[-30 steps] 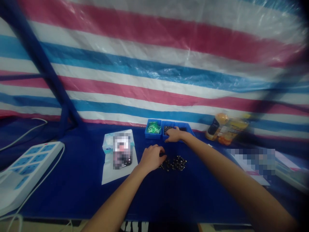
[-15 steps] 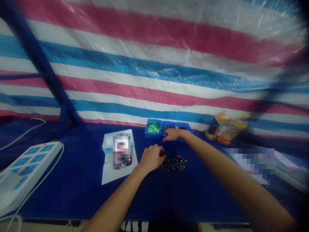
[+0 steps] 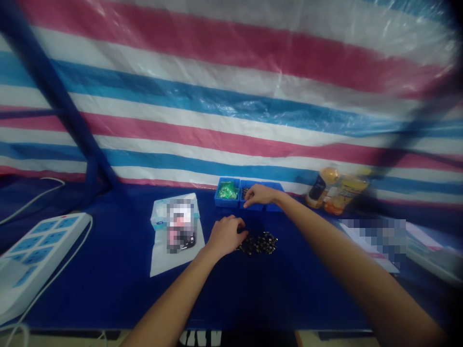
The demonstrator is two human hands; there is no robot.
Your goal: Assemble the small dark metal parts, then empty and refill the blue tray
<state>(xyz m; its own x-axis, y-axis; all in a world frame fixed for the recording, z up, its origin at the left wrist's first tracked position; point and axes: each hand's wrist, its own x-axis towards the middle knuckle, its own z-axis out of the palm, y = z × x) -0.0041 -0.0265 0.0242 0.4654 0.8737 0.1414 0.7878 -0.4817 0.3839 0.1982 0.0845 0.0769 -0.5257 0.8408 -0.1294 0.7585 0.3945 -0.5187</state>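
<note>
"What's different on your feed?"

"I see the whole view slid slightly left against half a second ago, striped sheet [image 3: 202, 130] included. The right hand [image 3: 261, 193] has lifted into a higher arch, and its fingers now point down at the front wall of the middle blue box [image 3: 256, 206]. The left hand [image 3: 226, 234] has hardly moved."

"And the grips?"

"On the right, the fingertips bunch narrowly; I can't tell whether they pinch anything. The left is loosely curled with a small gap between thumb and forefinger, and I can't tell if anything sits under its palm."

"What's around them?"

"Largest first: the dark blue table [image 3: 108, 294], then a white power strip [image 3: 39, 255] at far left. A tissue box [image 3: 158, 212] stands behind a white paper, partly masked by a pixelated patch. At right, a bottle [image 3: 320, 188] is just beside a yellow packet [image 3: 343, 195]. The left blue box [image 3: 227, 204] holds green packets [image 3: 228, 189]."

"Anything blocking you?"

"The right hand and wrist cover part of the middle box and the box beside it. Smallest, the pile of dark little pieces [image 3: 265, 243] lies right by the left hand's thumb, which hides its left end."
</note>
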